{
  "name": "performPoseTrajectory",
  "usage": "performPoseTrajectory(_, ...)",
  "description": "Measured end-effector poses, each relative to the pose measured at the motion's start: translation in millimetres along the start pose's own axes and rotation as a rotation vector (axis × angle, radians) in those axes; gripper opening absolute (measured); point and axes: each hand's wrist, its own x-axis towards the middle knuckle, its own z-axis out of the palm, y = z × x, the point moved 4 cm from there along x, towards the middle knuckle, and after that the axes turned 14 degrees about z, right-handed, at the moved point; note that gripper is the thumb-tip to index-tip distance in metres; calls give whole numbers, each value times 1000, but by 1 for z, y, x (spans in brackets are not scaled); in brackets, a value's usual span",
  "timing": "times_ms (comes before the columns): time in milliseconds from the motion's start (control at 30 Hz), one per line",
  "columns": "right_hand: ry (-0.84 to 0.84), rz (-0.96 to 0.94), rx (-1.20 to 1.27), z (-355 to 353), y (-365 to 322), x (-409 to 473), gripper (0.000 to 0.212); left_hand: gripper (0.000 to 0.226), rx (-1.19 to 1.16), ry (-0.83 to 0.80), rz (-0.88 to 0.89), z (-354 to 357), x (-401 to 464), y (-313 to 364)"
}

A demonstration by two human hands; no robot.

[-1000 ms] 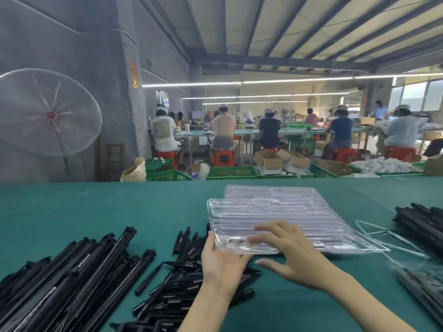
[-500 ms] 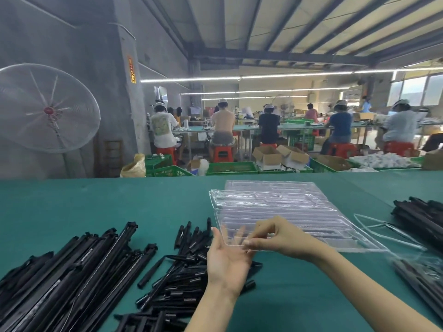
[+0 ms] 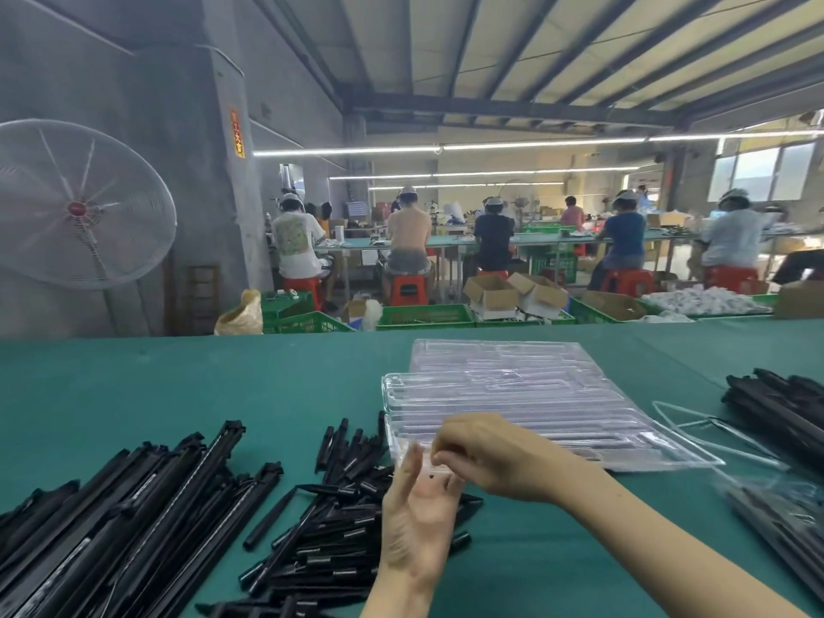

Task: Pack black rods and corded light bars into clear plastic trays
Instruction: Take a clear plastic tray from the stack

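Note:
A stack of clear plastic trays (image 3: 535,394) lies on the green table (image 3: 178,385), straight ahead. Short black rods (image 3: 343,506) are heaped just left of the trays. Long black light bars (image 3: 116,528) are piled at the lower left, and more (image 3: 784,408) lie at the right edge. My left hand (image 3: 419,524) hovers palm up and open over the rod heap, blurred, with a small dark speck on the palm. My right hand (image 3: 495,457) has its fingers curled, fingertips over the left palm, by the trays' near corner. I see nothing held in it.
A thin white cord (image 3: 695,421) loops on the table right of the trays. A clear bag of black parts (image 3: 776,515) lies at the lower right. Beyond the table's far edge are green crates (image 3: 423,314), cardboard boxes, a large fan (image 3: 76,207) and seated workers.
Both hands left the near edge of the tray stack. The left palm turned upward and lifted slightly; the right hand's fingers curled in over it.

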Motion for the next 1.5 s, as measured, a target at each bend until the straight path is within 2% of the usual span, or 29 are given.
performPoseTrajectory(133,81,74,114,10,5,3,17,63,433,85,84,-13,5,-8)
performPoseTrajectory(267,136,152,280,26,10,7,18,72,578,86,126,-15,10,-15)
performPoseTrajectory(400,143,233,437,24,13,14,22,65,605,105,169,-19,16,-20)
performPoseTrajectory(567,132,278,451,20,18,16,19,50,606,88,198,-18,18,-22)
performPoseTrajectory(700,321,380,479,-8,38,18,21,37,583,113,216,-23,11,-28)
performPoseTrajectory(800,348,313,266,-19,41,16,18,37,502,206,61,-24,13,-32)
performPoseTrajectory(867,275,295,50,-10,37,15,16,40,393,229,-112,-21,19,-39)
performPoseTrajectory(933,158,251,-173,7,35,12,22,27,318,157,-283,-7,21,-46)
performPoseTrajectory(967,110,232,-216,14,36,10,24,29,314,151,-328,-3,21,-49)
performPoseTrajectory(1067,96,206,-155,14,47,3,23,62,343,197,-249,-6,30,-52)
performPoseTrajectory(1133,108,164,-239,12,56,-2,36,75,384,176,-191,-6,34,-46)
performPoseTrajectory(1200,98,242,-385,10,67,-5,51,76,449,161,-169,-8,38,-40)
performPoseTrajectory(1267,122,347,-462,0,76,-5,49,73,456,196,-184,-12,40,-41)
performPoseTrajectory(1300,183,377,-439,-11,80,-1,45,73,445,226,-188,-14,41,-41)
performPoseTrajectory(1400,455,526,-107,-73,98,10,40,67,406,267,-160,-20,43,-39)
performPoseTrajectory(1500,527,576,51,-111,109,16,39,56,407,213,-135,-12,54,-33)
